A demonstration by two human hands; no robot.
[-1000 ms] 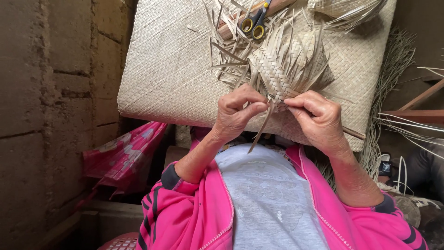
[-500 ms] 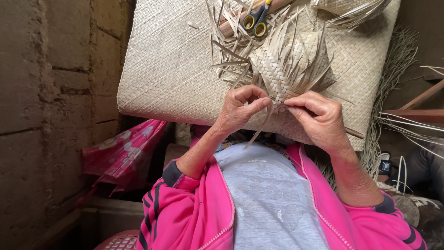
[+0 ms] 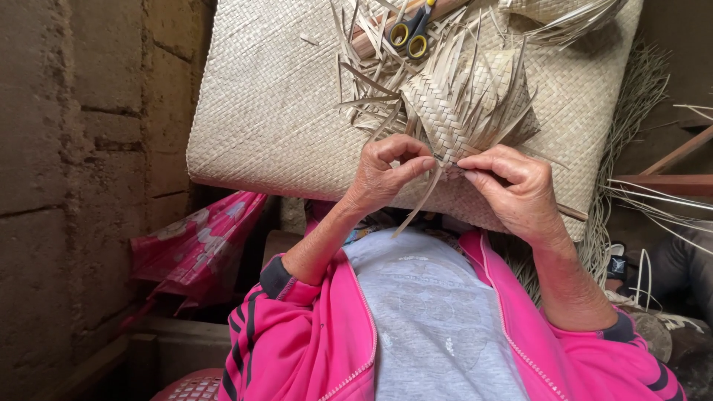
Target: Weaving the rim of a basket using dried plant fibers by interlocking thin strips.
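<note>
A small woven piece of dried leaf strips (image 3: 453,111), with many loose ends sticking out, rests on a large pale woven mat (image 3: 275,111). My left hand (image 3: 386,174) pinches strips at its near edge, thumb against fingers. My right hand (image 3: 509,186) grips the same edge from the right, fingertips almost touching the left hand's. A loose strip (image 3: 416,208) hangs down between the hands. Both arms wear pink sleeves pushed up the forearm.
Scissors with yellow handles (image 3: 412,30) lie on the mat beyond the woven piece, beside a wooden stick. A rough block wall (image 3: 82,148) stands at the left. Pink patterned cloth (image 3: 193,249) lies lower left. Loose leaf strips (image 3: 646,200) spread at the right.
Both hands stay at the near edge of the woven piece with small finger movements; the left thumb and fingers have closed tighter on the strips.
</note>
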